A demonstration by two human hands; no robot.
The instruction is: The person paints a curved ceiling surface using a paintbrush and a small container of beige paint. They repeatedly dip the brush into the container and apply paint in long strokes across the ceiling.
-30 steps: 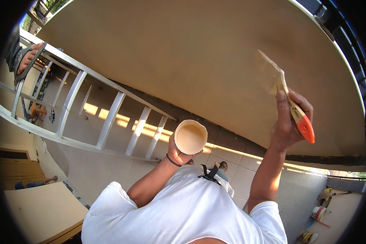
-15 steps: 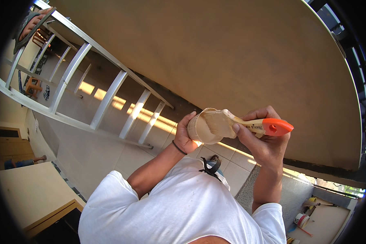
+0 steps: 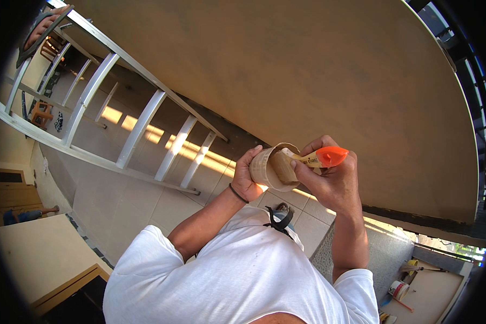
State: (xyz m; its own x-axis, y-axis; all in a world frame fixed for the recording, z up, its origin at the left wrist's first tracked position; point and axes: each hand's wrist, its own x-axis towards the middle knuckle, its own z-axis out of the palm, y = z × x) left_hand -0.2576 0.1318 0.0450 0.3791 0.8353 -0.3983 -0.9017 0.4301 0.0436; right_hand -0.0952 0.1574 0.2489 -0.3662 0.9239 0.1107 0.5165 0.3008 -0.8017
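Observation:
My left hand (image 3: 247,178) is closed around a pale, translucent cup (image 3: 262,169) holding beige paint, tilted a little toward the right. My right hand (image 3: 332,183) grips a wide paintbrush (image 3: 331,156) with an orange-ended light handle; its bristles are down inside the cup, partly hidden by the rim. Just beyond both hands stands a large beige painted surface (image 3: 286,65).
An aluminium ladder (image 3: 137,139) runs along the left, with someone's sandalled foot (image 3: 38,32) at its top. Below are a tiled floor (image 3: 124,200) and a small wooden stool (image 3: 41,113). Another person (image 3: 21,216) is at the far left. Several paint containers (image 3: 398,289) sit at lower right.
My right hand has brought the brush down from the upper right into the cup and pushed it deeper. The cup is now tilted, and the view has shifted.

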